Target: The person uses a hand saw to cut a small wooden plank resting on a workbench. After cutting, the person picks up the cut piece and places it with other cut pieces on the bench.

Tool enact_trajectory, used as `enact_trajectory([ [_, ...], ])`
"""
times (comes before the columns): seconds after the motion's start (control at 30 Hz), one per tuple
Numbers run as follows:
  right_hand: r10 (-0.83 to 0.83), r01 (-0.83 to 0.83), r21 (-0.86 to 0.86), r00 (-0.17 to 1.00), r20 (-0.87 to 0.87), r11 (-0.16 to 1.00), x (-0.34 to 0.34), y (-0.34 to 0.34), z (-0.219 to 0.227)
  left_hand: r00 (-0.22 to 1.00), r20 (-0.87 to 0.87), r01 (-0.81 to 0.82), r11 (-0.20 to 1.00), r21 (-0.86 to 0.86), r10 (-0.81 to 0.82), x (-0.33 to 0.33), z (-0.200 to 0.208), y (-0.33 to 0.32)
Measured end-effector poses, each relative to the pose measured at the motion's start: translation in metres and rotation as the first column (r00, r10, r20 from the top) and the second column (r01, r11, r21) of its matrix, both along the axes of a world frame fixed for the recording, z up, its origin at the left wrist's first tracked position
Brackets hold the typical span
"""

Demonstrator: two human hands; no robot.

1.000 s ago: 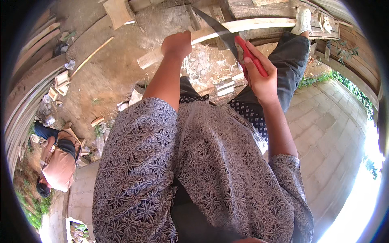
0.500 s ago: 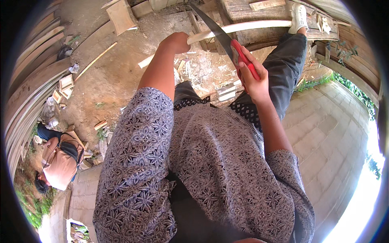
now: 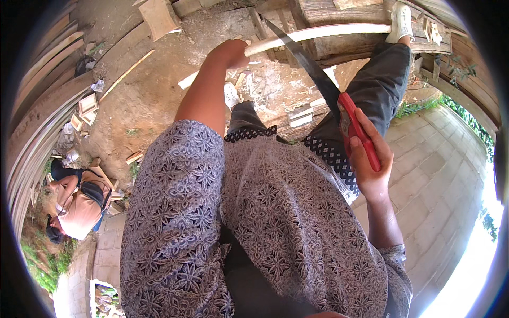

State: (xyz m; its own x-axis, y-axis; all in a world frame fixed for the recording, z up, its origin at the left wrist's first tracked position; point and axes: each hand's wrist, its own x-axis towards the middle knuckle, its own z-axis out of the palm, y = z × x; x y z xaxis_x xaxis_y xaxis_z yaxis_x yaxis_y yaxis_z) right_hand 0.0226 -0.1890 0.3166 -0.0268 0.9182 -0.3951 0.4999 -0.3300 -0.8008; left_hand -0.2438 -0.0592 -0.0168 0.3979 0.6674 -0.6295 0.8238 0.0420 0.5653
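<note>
Left hand: the left hand (image 3: 231,52) is closed around a pale peeled pole (image 3: 318,33), arm stretched almost straight forward and down from the patterned sleeve (image 3: 175,180).
Right hand: the right hand (image 3: 371,159) grips the red handle (image 3: 358,130) of a long knife (image 3: 305,61), elbow bent, wrist cocked upward, held well back of the left hand.
Knife blade: dark, angled up and leftward from the right hand, its tip crossing the pole just right of the left hand.
Pole: lies crosswise on a wooden bench (image 3: 339,13), beyond both hands.
Foot: a white shoe (image 3: 400,21) rests on the bench, right of the blade.
Ground: wood chips (image 3: 275,85) lie below the left hand.
</note>
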Motion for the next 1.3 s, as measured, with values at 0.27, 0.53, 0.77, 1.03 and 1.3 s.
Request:
enact_trajectory([
  [0.27,-0.114,0.107,-0.13,0.992,-0.048,0.986,-0.009,0.059,-0.054,0.997,-0.075,0.025,1.0,-0.001,-0.025,-0.002,0.017,0.011],
  [0.53,-0.054,0.058,0.038,0.993,-0.102,0.998,-0.027,0.019,-0.077,0.919,-0.321,-0.109,0.93,0.351,0.228,0.016,0.056,-0.033],
  [0.77,-0.037,0.049,0.068,0.985,-0.169,0.996,-0.003,-0.001,-0.103,0.929,-0.339,-0.061,0.963,0.261,0.15,0.008,0.053,-0.018],
  [1.03,0.005,0.005,0.082,0.992,-0.127,0.997,-0.002,0.016,-0.107,0.935,-0.346,-0.047,0.995,0.093,0.076,0.0,0.07,0.006],
  [1.3,0.097,-0.085,0.195,0.994,-0.05,0.977,0.002,0.01,-0.119,0.95,-0.311,-0.024,0.998,0.055,0.04,-0.009,0.06,0.014],
])
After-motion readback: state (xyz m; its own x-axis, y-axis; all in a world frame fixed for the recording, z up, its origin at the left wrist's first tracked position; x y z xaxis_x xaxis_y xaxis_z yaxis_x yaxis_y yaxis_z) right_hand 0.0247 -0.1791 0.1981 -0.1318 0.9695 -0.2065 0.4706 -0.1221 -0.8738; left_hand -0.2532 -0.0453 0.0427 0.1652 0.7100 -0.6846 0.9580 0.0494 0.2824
